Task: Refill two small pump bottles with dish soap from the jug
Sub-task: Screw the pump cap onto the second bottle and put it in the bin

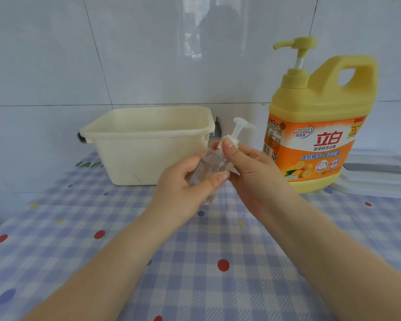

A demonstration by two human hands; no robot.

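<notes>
While the left hand [185, 181] wraps the clear pump bottle [208, 174] tilted above mid-counter, right-hand fingers [228, 144] pinch its collar, probably to unscrew; jug [315, 135] waits toward the back-right edge.

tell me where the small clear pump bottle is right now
In the head view the small pump bottle sits centre frame, tilted, held off the checked tablecloth by the left hand and right hand, before the cream tub, left of the yellow jug.

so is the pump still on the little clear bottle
On: the white pump sits on the small bottle, right hand pinching its collar.
</notes>
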